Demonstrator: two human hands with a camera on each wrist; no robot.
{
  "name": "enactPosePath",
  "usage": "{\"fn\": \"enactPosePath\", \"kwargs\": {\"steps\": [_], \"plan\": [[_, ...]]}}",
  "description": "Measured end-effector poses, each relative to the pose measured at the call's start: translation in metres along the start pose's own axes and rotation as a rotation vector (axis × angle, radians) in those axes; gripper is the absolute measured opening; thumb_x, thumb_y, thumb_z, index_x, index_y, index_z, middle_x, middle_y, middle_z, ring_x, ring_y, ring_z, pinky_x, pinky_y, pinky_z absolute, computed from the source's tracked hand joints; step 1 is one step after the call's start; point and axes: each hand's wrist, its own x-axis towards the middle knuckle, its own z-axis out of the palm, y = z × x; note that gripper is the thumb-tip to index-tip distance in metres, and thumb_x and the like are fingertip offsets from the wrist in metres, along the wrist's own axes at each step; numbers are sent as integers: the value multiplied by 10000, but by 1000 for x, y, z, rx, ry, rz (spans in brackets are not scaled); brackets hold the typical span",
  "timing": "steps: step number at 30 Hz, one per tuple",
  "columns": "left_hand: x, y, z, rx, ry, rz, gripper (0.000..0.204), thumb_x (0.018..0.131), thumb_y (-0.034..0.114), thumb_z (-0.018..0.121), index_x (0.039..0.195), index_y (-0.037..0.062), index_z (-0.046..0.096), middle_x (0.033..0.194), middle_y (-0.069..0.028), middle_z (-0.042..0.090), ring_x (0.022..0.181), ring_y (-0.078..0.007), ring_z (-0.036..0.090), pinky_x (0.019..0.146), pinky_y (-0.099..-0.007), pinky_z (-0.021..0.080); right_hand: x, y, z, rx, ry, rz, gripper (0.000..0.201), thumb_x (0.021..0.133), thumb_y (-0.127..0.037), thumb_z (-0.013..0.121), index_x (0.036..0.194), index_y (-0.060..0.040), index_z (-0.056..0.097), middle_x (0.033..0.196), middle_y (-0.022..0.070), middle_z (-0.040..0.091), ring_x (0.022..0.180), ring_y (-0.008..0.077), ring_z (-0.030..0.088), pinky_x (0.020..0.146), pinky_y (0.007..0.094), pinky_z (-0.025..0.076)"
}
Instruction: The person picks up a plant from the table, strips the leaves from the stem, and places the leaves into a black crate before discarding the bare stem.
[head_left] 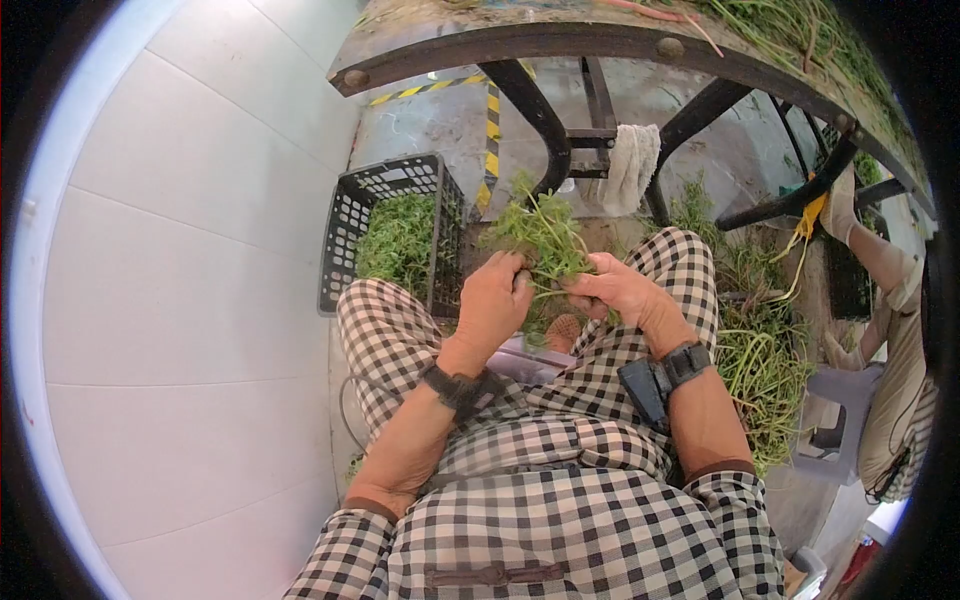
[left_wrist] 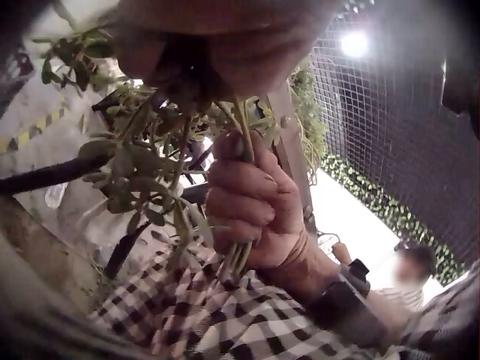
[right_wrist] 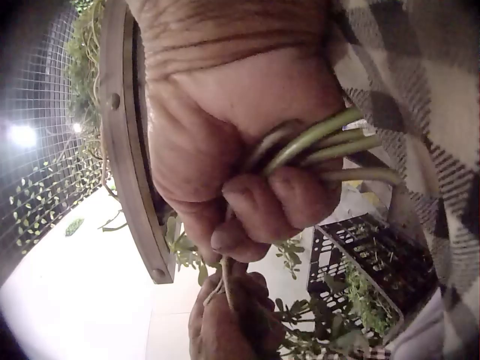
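A bunch of leafy greens (head_left: 545, 240) with small rounded leaves and long stems is held between both hands, above the lap. My right hand (head_left: 630, 290) grips the stems (right_wrist: 322, 142), fingers curled round them, and their ends stick out of the fist. Close beside it, my left hand (head_left: 492, 305) pinches the greens with curled fingers; the right wrist view shows thin stems (right_wrist: 227, 289) running between the two hands. In the left wrist view the left hand (left_wrist: 232, 45) is dark at the top, its fingertips partly hidden, and leaves (left_wrist: 142, 172) hang below.
A black plastic crate (head_left: 440, 165) with cut greens stands at the left by the white wall (head_left: 190, 300). A heap of long-stemmed greens (head_left: 755, 370) lies at the right. Ahead is a table (head_left: 560, 45), with a cloth (head_left: 630, 170) on its frame. Another person's leg (head_left: 880, 250) shows at right.
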Motion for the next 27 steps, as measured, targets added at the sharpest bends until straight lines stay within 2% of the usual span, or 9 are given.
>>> {"fn": "enactPosePath", "kwargs": {"steps": [3, 6, 9, 11, 13, 14, 20, 23, 27], "plan": [[2, -6, 11, -390, -2, -179, 113, 758, 82, 501, 848, 33, 551, 783, -144, 558, 673, -318, 551, 599, -388, 436, -2, -1, 1, -135, 11, -85, 86, 824, -148, 573, 792, -90, 518, 606, -29, 420, 507, 74, 368, 456, 221, 287], [10, -8, 4, -901, -101, -798, 112, 786, 86, 483, 860, 32, 548, 761, -109, 568, 660, -257, 565, 607, -347, 462, 2, 11, -10, -492, -25, -353, 90, 829, -140, 568, 800, -69, 521, 607, -26, 420, 525, 86, 386, 474, 230, 314], [15, -10, -24, -1362, 178, -1083, 113, 831, 97, 471, 882, 28, 546, 788, -65, 554, 704, -203, 570, 641, -341, 495, 1, 7, -11, -305, -28, -181, 108, 830, -140, 565, 823, -43, 519, 607, -20, 424, 524, 100, 396, 487, 240, 343], [1, -39, -17, -1466, 145, -852, 131, 884, 78, 455, 992, 17, 496, 780, -40, 551, 734, -157, 555, 625, -248, 483, 1, 0, -8, -171, -4, -34, 124, 832, -144, 561, 846, -29, 516, 611, -13, 438, 522, 103, 407, 490, 243, 359], [6, -32, -24, -1594, 303, -1088, 110, 895, 62, 438, 984, 27, 493, 784, -35, 551, 727, -160, 557, 616, -255, 494, 6, 4, -8, -228, 20, -21, 141, 834, -149, 554, 872, -20, 513, 618, -4, 462, 525, 102, 426, 488, 245, 371], [1, -50, -17, -1546, 260, -1018, 110, 873, 109, 449, 944, 32, 483, 800, -43, 521, 722, -174, 548, 611, -315, 511, 8, 7, -6, -299, 48, -37, 147, 835, -151, 550, 878, -16, 511, 623, 2, 475, 529, 101, 435, 488, 246, 378], [7, -37, -38, -1703, -31, -630, 161, 853, 83, 509, 1003, 39, 467, 676, 2, 455, 555, -100, 441, 487, -254, 415, 9, 5, 6, -394, 215, -127, 169, 836, -153, 535, 899, 1, 508, 662, 31, 535, 568, 111, 481, 502, 256, 416], [12, -11, -46, -1313, 101, -676, 118, 867, 119, 521, 951, 44, 485, 655, 13, 413, 524, -87, 359, 460, -239, 344, 13, 7, 2, -488, 206, -171, 171, 832, -148, 532, 909, 4, 513, 684, 41, 546, 584, 118, 489, 524, 260, 427], [14, 17, -49, -913, 15, -524, 109, 832, 110, 553, 894, 21, 548, 670, 2, 485, 577, -84, 430, 524, -237, 385, 13, 8, 3, -587, 219, -182, 201, 824, -148, 539, 930, 22, 524, 749, 94, 570, 673, 182, 533, 621, 315, 441]]}}
